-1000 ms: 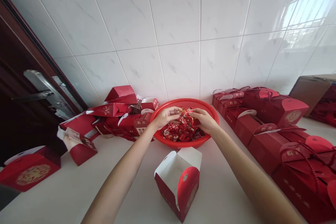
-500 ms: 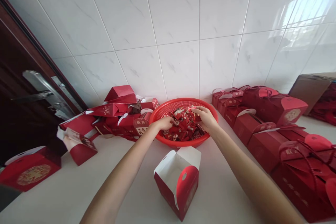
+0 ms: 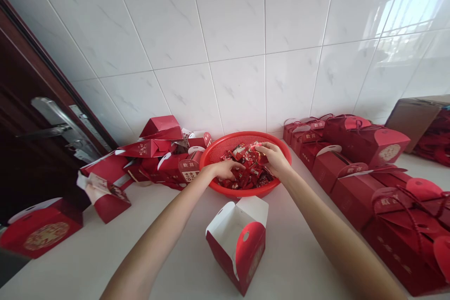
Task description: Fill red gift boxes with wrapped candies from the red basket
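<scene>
A red plastic basket (image 3: 225,143) against the tiled wall holds many red-wrapped candies (image 3: 246,178). My left hand (image 3: 227,169) reaches over the basket's left side, its fingers apart above the candies and nothing visible in them. At the right side of the basket, my right hand (image 3: 274,157) pinches a red-wrapped candy (image 3: 256,146) between thumb and fingers. In front of the basket stands a red gift box (image 3: 239,243) with its flaps up and its white inside showing; no contents are visible in it.
Red gift boxes with cord handles (image 3: 372,197) line the right side. Folded and partly opened red boxes (image 3: 158,150) pile up at the left, near a dark door (image 3: 21,159) with a metal handle. A brown carton (image 3: 415,122) stands at the far right.
My left hand has moved slightly right over the candies, and its fingers have spread. My right hand has hardly moved and keeps its pinch.
</scene>
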The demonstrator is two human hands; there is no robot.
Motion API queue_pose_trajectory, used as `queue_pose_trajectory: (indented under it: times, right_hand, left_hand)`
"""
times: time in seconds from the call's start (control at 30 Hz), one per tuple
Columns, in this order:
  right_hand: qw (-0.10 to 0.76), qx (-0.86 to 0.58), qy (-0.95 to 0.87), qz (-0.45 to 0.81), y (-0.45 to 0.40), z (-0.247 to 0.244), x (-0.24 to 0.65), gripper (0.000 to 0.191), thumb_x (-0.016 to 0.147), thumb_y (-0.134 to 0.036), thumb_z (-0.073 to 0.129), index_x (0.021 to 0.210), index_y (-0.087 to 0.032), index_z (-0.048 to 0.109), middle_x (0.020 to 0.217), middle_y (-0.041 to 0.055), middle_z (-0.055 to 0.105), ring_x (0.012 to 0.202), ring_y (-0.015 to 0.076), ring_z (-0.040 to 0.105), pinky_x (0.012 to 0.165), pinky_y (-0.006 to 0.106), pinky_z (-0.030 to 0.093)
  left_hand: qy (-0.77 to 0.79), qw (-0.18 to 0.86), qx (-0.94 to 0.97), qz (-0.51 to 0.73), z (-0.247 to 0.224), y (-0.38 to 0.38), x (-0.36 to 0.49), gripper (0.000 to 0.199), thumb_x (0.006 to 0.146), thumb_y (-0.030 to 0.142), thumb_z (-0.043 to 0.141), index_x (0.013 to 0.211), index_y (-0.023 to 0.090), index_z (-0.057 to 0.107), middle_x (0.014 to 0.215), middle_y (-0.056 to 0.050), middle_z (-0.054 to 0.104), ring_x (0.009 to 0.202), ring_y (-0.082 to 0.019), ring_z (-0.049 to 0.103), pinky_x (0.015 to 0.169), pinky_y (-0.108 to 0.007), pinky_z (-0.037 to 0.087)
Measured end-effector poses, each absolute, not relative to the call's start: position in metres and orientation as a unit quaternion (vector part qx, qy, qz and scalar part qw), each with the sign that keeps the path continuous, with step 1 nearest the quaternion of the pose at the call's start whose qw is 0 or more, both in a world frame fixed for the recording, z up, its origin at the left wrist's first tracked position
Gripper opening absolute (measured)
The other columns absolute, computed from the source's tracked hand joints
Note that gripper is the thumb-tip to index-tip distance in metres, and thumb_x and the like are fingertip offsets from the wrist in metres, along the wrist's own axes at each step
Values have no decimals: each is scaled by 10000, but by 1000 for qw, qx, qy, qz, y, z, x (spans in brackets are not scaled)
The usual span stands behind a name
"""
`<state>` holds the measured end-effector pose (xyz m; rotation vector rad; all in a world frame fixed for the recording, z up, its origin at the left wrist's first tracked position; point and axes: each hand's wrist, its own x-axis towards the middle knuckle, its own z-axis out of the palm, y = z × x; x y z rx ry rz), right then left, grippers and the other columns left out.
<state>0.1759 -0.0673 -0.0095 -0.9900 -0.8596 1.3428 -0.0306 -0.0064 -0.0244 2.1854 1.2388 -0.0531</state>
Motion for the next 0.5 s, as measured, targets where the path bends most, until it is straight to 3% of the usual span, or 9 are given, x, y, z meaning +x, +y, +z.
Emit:
queue_pose_trajectory:
  times: [0.1,0.23,0.33,0.4,0.5]
  right_hand:
    - [591,-425,-371,576,-67,-9,176,261,555,-284,802,727,-190,631,644,-28,621,526,107,549,436,231,405]
    - [593,-419,-374,577,-66,-10,176,266,550,-296,808,720,-189,633,619,-35,601,518,105,537,438,230,388]
    - [594,-421,-372,576,-65,-12,176,271,549,-303,806,727,-193,634,625,-33,610,521,107,541,441,228,383]
    - [596,-421,-374,572,-64,-13,177,268,553,-307,804,731,-192,640,637,-25,624,534,112,550,445,229,388]
    - [601,-419,-375,568,-63,-14,177,257,572,-309,796,750,-190,653,654,-10,647,564,127,571,454,230,398]
  left_hand:
    - [471,315,823,-28,-25,-6,-30,618,621,131,669,1226,247,720,1221,-45,731,958,-226,698,722,-226,516]
    - [494,320,808,-2,-29,-5,-30,455,601,167,728,1052,201,779,876,-30,770,719,-210,680,616,-252,493]
    - [493,316,810,38,-28,-5,-31,258,599,214,765,853,177,793,731,-32,743,693,-230,673,652,-286,504]
    - [485,314,811,89,-26,-5,-31,223,618,255,779,827,178,789,808,-51,768,800,-258,695,751,-312,522]
    - [471,316,804,176,-20,-5,-31,324,697,333,755,980,175,778,1068,-87,777,1025,-286,687,918,-355,511]
